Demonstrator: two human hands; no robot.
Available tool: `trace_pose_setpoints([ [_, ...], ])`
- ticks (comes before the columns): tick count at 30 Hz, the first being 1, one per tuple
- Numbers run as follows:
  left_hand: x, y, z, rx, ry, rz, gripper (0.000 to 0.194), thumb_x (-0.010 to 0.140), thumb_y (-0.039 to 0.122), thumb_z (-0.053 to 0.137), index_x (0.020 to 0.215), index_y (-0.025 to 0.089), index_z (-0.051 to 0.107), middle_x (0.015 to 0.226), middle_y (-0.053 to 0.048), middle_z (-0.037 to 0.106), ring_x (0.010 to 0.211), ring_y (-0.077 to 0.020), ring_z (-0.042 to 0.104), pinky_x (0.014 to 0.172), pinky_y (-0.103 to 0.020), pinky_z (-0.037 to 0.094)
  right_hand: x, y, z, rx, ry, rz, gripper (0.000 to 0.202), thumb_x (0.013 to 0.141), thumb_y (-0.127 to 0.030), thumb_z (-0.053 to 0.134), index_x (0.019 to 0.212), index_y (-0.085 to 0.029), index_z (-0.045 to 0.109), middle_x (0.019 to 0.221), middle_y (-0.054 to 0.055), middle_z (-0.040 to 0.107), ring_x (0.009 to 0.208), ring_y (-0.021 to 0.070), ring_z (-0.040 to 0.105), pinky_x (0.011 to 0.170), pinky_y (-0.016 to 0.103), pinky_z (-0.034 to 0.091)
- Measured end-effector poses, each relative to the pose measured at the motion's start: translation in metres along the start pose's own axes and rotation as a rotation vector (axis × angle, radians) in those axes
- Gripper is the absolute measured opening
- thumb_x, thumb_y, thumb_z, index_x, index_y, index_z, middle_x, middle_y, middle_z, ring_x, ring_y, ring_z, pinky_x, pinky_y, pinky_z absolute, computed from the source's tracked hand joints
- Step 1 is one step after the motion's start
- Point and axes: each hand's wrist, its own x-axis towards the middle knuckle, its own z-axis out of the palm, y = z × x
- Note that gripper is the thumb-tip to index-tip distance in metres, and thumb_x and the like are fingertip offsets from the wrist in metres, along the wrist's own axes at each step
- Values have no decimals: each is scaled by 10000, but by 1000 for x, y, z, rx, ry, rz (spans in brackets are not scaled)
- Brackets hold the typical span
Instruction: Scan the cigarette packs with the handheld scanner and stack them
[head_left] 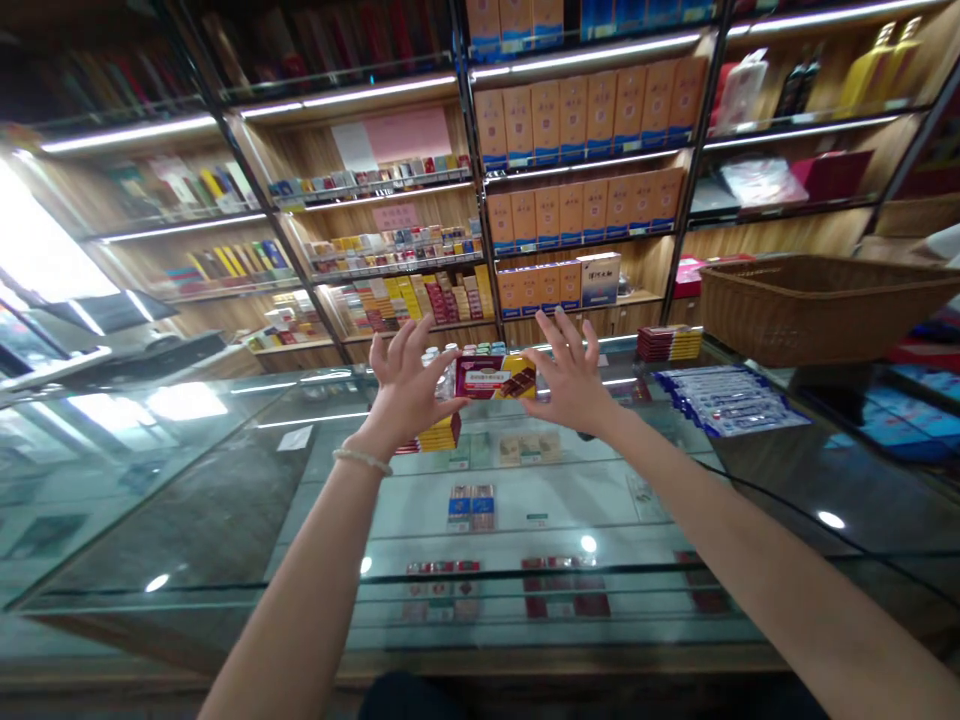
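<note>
Above the glass counter, a chocolate bar (484, 379) in a dark red and yellow wrapper is held level between my two hands, its printed face toward me. My left hand (409, 385) pinches the left end with thumb and forefinger, and the other fingers are spread upward. At the opposite end, my right hand (571, 378) grips the bar the same way, fingers raised. A stack of similar red and yellow bars (440, 433) shows just below my left hand, partly covered by it.
More bars are stacked (670, 343) at the right, beside a pile of blue and white packets (727, 400) and a brown woven basket (825, 305). A black cable crosses the glass counter (315, 500). Behind it stand shelves with orange boxes (574, 120).
</note>
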Motion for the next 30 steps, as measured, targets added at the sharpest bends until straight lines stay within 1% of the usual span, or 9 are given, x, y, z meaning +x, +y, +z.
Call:
trace_pose_setpoints([
  [5,-15,-35,-10,25,-82,9,612,718,607,852,1248,327,728,1741,-72,273,1600,-408,199,1291,-629,-17,14,-26,20,95,-44,-9,554,860,-540,684,1289,-191,641,1761,157,187,1629,399,94,1278,640,-15],
  [9,-24,-57,-15,38,-172,-6,615,714,613,841,1246,321,738,1727,-77,303,1600,-400,193,1296,-626,32,24,-44,35,149,-101,-9,560,846,-537,699,1273,-176,666,1756,178,192,1632,395,75,1276,640,-11],
  [14,-32,-82,-11,32,-300,-62,609,723,656,808,1222,309,764,1706,-101,344,1596,-414,197,1293,-633,102,32,-62,54,222,-196,15,580,838,-532,707,1286,-165,683,1758,196,166,1632,401,72,1266,663,10],
  [17,-37,-97,-6,3,-350,-98,561,737,669,791,1182,327,782,1693,-87,376,1592,-418,210,1284,-645,141,35,-72,66,252,-246,30,590,833,-538,718,1287,-162,694,1760,201,148,1633,400,65,1264,663,36],
  [20,-44,-108,-2,-20,-384,-144,575,736,691,780,1182,329,787,1694,-86,376,1590,-430,209,1274,-659,170,38,-80,78,277,-273,40,563,835,-535,721,1257,-164,709,1763,199,132,1634,399,62,1258,674,38],
  [24,-54,-117,2,-19,-428,-202,571,738,661,791,1216,349,779,1686,-89,391,1592,-424,217,1262,-670,182,39,-88,90,307,-272,25,520,836,-512,717,1223,-165,722,1766,195,126,1632,397,73,1256,678,30],
  [27,-57,-123,4,-21,-427,-209,535,734,650,800,1187,365,792,1671,-84,420,1583,-428,245,1255,-675,189,40,-91,98,327,-270,15,511,844,-513,704,1220,-169,728,1766,178,143,1632,399,62,1257,680,16],
  [30,-58,-127,7,-14,-456,-214,547,731,658,797,1196,370,792,1678,-87,412,1581,-431,246,1252,-678,182,40,-93,105,333,-281,23,526,845,-518,701,1244,-176,724,1766,171,155,1633,395,51,1256,681,6],
])
